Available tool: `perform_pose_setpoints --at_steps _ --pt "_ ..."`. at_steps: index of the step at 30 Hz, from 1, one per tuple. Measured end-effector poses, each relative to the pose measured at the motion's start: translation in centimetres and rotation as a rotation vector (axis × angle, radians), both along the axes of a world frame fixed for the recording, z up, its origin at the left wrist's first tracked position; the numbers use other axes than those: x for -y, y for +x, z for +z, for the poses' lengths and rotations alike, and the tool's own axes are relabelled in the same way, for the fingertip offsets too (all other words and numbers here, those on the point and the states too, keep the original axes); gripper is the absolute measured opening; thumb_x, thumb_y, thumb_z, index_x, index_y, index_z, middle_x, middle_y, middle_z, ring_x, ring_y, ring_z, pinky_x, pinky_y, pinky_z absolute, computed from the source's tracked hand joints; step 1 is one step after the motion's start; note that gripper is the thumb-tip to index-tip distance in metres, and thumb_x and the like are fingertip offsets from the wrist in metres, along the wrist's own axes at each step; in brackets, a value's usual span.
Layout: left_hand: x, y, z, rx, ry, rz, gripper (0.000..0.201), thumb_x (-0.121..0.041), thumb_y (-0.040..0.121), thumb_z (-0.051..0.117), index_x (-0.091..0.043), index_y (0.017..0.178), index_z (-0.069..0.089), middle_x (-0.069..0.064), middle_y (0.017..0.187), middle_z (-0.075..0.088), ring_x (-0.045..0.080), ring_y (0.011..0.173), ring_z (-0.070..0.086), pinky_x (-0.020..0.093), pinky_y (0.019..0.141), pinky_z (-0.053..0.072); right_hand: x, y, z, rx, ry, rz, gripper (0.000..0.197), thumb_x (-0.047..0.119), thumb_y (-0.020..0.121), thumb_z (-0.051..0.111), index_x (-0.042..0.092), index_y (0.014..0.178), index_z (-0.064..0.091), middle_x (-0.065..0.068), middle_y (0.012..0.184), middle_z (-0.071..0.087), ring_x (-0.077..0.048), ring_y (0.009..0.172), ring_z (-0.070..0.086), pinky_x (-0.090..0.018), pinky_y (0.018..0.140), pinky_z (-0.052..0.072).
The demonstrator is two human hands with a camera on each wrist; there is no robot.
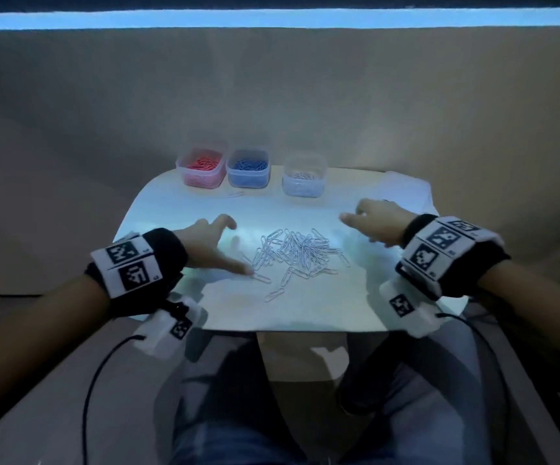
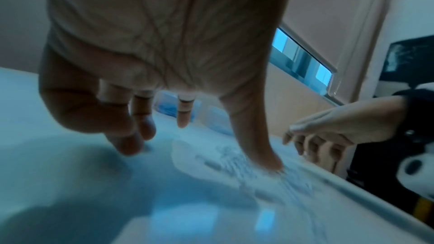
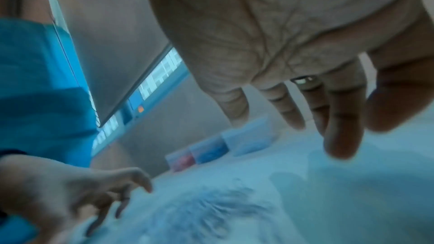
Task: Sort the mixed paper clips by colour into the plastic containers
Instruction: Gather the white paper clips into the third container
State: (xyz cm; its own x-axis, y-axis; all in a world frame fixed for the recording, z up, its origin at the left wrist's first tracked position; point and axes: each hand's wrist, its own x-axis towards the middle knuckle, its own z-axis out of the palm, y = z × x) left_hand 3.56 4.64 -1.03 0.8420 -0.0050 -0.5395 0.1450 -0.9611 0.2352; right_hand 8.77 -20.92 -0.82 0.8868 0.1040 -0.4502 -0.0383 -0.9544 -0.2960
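Dim bluish lighting all over, with a plain beige backdrop behind a small white desk [image 1: 305, 307] that's got a glossy top. Smack in the middle of it sits a loose pile of silvery-white paper clips [image 1: 297, 251], a few stragglers spilling toward the near edge. Along the far edge there are three clear plastic containers: a clear tub of red clips [image 1: 201, 167] on the left, a clear tub of blue clips [image 1: 247, 168] touching it, and a clear tub of white clips [image 1: 303, 176] a bit apart to the right. One lone clip [image 1: 236, 195] lies just in front of the red and blue tubs.

Left hand [image 1: 210, 243] is spread out at the left side of the pile, fingers [image 2: 265, 153] relaxed and straight-ish, thumb tip down on the desk right at the nearest clips, holding nothing. Right hand [image 1: 377, 221] hovers at the right side of the pile, fingers [image 3: 342, 133] loosely extended downward, also not gripping anything. Both wrists wear black bands with black-and-white square markers, cables trailing off
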Motion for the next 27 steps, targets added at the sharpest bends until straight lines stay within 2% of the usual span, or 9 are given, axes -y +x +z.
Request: perform_pose_setpoints --at_steps 2,5,8,10,14,18,20,23,27 --pt "-0.1 -1.1 -0.3 -0.048 -0.008 -0.021 0.103 -0.048 0.056 0.083 -0.023 0.136 0.023 0.004 0.102 0.049 0.023 0.094 0.049 0.036 0.095 0.042 0.8 -0.6 -0.9 -0.087 -0.037 -0.055 0.052 0.042 0.096 0.037 0.001 0.128 0.038 -0.015 0.117 0.05 -0.033 0.114 0.056 -0.028 0.063 0.041" --pt "1.2 -1.0 -0.7 0.006 -0.071 0.002 0.103 -0.025 0.055 0.09 -0.022 0.136 0.027 0.004 0.093 0.055 0.023 0.088 0.056 0.038 0.088 0.05 -1.0 -1.2 -1.8 -0.096 0.046 -0.077 0.045 0.04 0.095 0.04 0.004 0.122 0.037 -0.02 0.122 0.054 -0.029 0.097 0.058 -0.033 0.07 0.046" --pt "2.6 0.3 -1.0 0.041 -0.142 0.022 0.099 -0.013 0.055 0.089 -0.018 0.136 0.032 0.009 0.094 0.058 0.024 0.083 0.058 0.039 0.083 0.054 -4.2 -1.4 -1.8 -0.113 0.136 -0.03 0.037 0.037 0.095 0.044 0.004 0.112 0.042 -0.016 0.105 0.057 -0.032 0.095 0.063 -0.041 0.079 0.051" --pt "3.3 1.1 -1.2 0.054 -0.161 0.034 0.097 -0.011 0.055 0.089 -0.016 0.135 0.033 0.013 0.101 0.06 0.026 0.085 0.059 0.04 0.083 0.054 -5.5 -1.5 -1.1 -0.139 0.212 -0.023 0.037 0.035 0.095 0.044 0.002 0.111 0.045 -0.013 0.096 0.056 -0.033 0.094 0.067 -0.043 0.081 0.053" --pt "2.7 1.8 -1.1 0.046 -0.158 0.047 0.095 -0.019 0.055 0.09 -0.018 0.132 0.034 0.01 0.105 0.06 0.023 0.086 0.059 0.037 0.083 0.053 -4.3 -1.1 -0.1 -0.046 0.31 -0.122 0.037 0.033 0.096 0.043 0.003 0.119 0.042 -0.004 0.079 0.048 -0.026 0.076 0.065 -0.03 0.058 0.05" --pt "1.9 0.5 -1.4 0.048 -0.095 0.018 0.113 -0.034 0.052 0.09 -0.019 0.14 0.022 0.005 0.108 0.052 0.024 0.102 0.052 0.036 0.092 0.045 -1.9 -1.4 -1.4 -0.078 0.169 -0.16 0.042 0.036 0.095 0.044 0.0 0.115 0.041 -0.011 0.093 0.053 -0.033 0.095 0.063 -0.039 0.077 0.052" --pt "2.3 0.0 -1.5 0.067 -0.079 0.006 0.111 -0.035 0.052 0.09 -0.016 0.14 0.024 0.007 0.111 0.053 0.025 0.105 0.051 0.035 0.092 0.044 -2.4 -1.5 -1.9 -0.072 0.131 -0.117 0.037 0.036 0.095 0.043 -0.001 0.099 0.044 -0.018 0.102 0.057 -0.029 0.091 0.059 -0.035 0.068 0.048" --pt "3.4 0.4 -1.4 0.094 -0.103 0.029 0.094 -0.031 0.055 0.089 -0.01 0.131 0.039 0.005 0.105 0.056 0.023 0.101 0.054 0.035 0.09 0.046 -4.5 -1.6 -1.3 -0.102 0.165 -0.037 0.037 0.035 0.097 0.039 0.006 0.075 0.043 -0.01 0.083 0.056 -0.023 0.074 0.055 -0.032 0.069 0.048" --pt "4.0 0.9 -1.4 0.094 -0.202 0.082 0.089 -0.018 0.057 0.089 -0.01 0.132 0.042 0.011 0.114 0.058 0.028 0.105 0.058 0.034 0.088 0.05 -5.4 -2.2 0.0 0.008 0.161 0.066 0.03 0.034 0.095 0.045 0.005 0.1 0.047 -0.01 0.091 0.053 -0.024 0.084 0.054 -0.034 0.07 0.045"
